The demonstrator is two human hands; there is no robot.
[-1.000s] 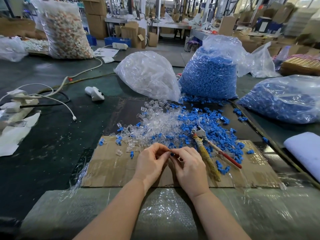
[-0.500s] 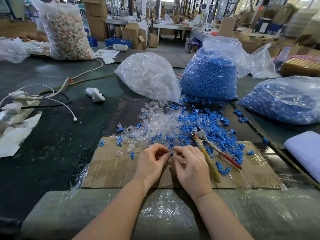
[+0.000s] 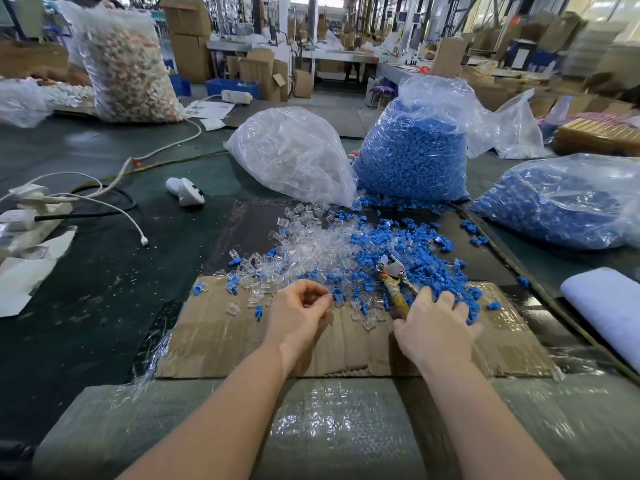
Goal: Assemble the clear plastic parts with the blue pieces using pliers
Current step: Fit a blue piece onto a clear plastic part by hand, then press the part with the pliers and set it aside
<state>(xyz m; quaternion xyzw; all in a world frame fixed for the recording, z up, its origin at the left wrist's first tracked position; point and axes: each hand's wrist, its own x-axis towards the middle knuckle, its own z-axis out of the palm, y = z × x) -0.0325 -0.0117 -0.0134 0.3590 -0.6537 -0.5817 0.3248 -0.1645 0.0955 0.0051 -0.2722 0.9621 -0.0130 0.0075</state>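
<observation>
Two hands [image 3: 301,306]; one pliers [image 3: 394,271]; two blue-piece bags [image 3: 412,157].

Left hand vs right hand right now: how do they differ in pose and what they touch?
The left hand is curled, fingertips pinching a small part, over bare cardboard; the right hand is flatter, its fingers spread.
The left hand is clear of the pliers; the right hand lies over their handles and the blue pieces.
Both are bare, palms down, near the pile's front edge.

both forearms bare up to the bottom edge of the view, no sleeves visible. left hand [image 3: 298,308] and right hand [image 3: 437,325] ungloved. no rings, watch or wristband visible on either wrist or on the fingers that show. nails short, unpainted where visible.
</observation>
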